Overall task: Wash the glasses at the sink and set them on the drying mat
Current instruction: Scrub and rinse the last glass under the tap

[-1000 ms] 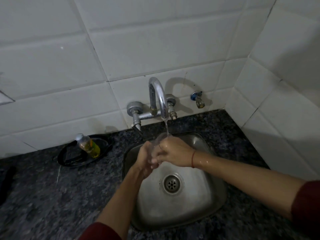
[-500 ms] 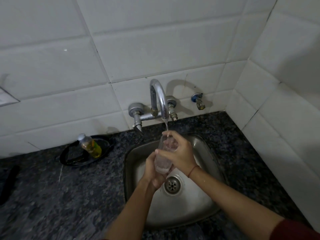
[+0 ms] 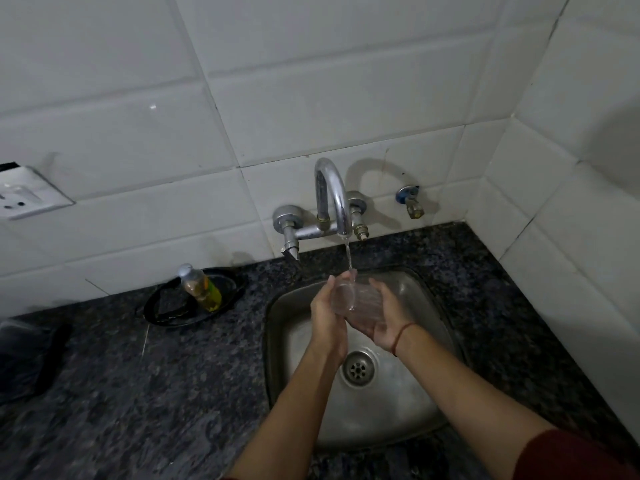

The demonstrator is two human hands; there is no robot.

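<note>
A clear drinking glass [image 3: 358, 301] lies tilted on its side between my two hands, over the steel sink [image 3: 408, 420]. My left hand [image 3: 327, 315] wraps the glass near its mouth. My right hand [image 3: 386, 322] cradles its base from below, palm up. A thin stream of water falls from the chrome tap [image 3: 330, 199] onto the glass and my fingers. The drain [image 3: 357, 368] lies just below my wrists. No drying mat shows in this view.
A dish-soap bottle [image 3: 201, 287] lies in a black oval tray [image 3: 166, 306] left of the sink on the dark granite counter [image 3: 156, 393]. A dark object [image 3: 27, 358] sits at the far left edge. White tiled walls close the back and right, with a socket [image 3: 24, 195] and a small valve [image 3: 410, 202].
The glass has gone from upright under the stream to lying sideways between my hands. My right hand has turned from gripping over the top to cupping it palm up.
</note>
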